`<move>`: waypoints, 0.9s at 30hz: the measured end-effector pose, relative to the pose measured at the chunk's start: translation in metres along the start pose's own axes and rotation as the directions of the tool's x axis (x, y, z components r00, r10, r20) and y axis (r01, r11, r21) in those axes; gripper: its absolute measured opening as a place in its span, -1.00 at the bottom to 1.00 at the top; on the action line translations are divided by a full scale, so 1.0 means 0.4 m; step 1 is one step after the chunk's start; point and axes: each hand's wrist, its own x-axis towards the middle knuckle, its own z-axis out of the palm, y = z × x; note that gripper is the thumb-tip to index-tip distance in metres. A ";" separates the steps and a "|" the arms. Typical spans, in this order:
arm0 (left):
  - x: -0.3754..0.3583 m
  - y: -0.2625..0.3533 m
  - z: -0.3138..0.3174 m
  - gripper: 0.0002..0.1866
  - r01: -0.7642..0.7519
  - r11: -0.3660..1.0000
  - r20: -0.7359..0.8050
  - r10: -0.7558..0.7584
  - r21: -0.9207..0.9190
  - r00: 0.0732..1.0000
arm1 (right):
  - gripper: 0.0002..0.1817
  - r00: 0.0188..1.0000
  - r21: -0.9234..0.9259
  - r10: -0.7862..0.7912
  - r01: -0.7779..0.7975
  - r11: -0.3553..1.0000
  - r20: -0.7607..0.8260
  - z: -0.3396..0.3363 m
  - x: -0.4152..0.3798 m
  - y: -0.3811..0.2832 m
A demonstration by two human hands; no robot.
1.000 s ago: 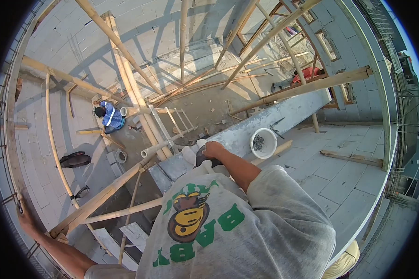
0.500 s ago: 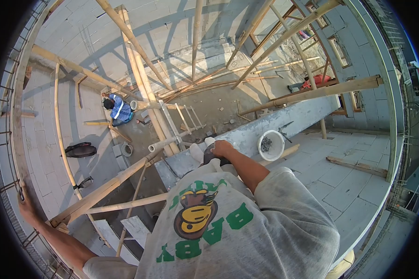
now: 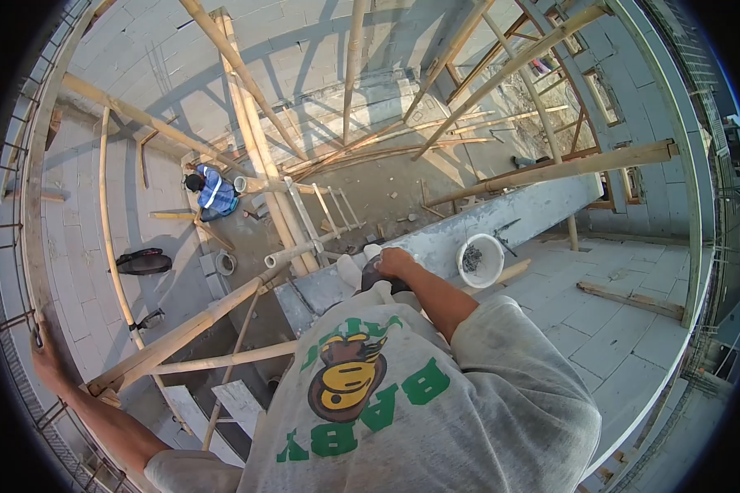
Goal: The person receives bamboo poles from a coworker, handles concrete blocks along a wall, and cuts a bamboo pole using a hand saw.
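Observation:
My left hand (image 3: 48,359) is at the far left, by the long timber edge (image 3: 34,271) and the rebar (image 3: 16,320). Its fingers are closed around a small dark, metallic-looking piece, too small to make out. My right hand (image 3: 397,263) is in front of my shirt (image 3: 436,394), its fingers curled at a dark thing (image 3: 380,279); what they grip is hidden. Just left of it is a whitish shape (image 3: 349,271), perhaps a shoe. A white bucket (image 3: 491,261) with grey contents stands on the grey plank (image 3: 543,205) to the right.
Far below, a person in blue (image 3: 216,193) crouches near a pale wooden ladder (image 3: 335,209). Bamboo poles (image 3: 349,74) cross the space at several angles. A black bag-like thing (image 3: 144,261) lies at left. Block walls (image 3: 633,271) surround the drop.
The view has shifted slightly. The person in red at the far right has mostly gone out of sight behind the pole. My hands stay in nearly the same places.

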 end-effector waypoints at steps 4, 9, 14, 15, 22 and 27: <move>0.003 -0.008 0.011 -0.19 -0.008 1.000 -0.021 0.008 -0.006 1.000 | -0.46 1.000 0.004 -0.005 0.005 1.000 -0.019 0.008 0.004 0.004; 0.005 -0.008 0.004 -0.18 -0.012 1.000 -0.010 0.012 0.007 1.000 | -0.46 1.000 0.007 -0.010 0.010 1.000 -0.028 -0.002 -0.010 -0.002; -0.004 -0.002 0.001 -0.19 -0.010 0.999 -0.008 0.010 -0.032 1.000 | -0.45 0.999 -0.007 0.007 -0.007 1.000 0.034 -0.021 -0.022 -0.015; -0.003 0.000 0.003 -0.19 -0.004 0.999 -0.009 0.004 -0.038 1.000 | -0.45 0.999 -0.017 0.001 0.000 1.000 0.038 -0.021 -0.021 -0.015; -0.020 0.023 -0.019 -0.22 0.055 0.998 0.005 -0.055 0.023 0.998 | -0.48 0.997 -0.071 -0.075 0.074 0.995 -0.010 -0.003 -0.004 0.012; -0.069 0.093 -0.054 -0.20 0.060 0.998 -0.082 -0.057 0.037 0.995 | -0.46 0.992 -0.103 -0.123 0.121 0.987 -0.013 0.005 0.013 0.048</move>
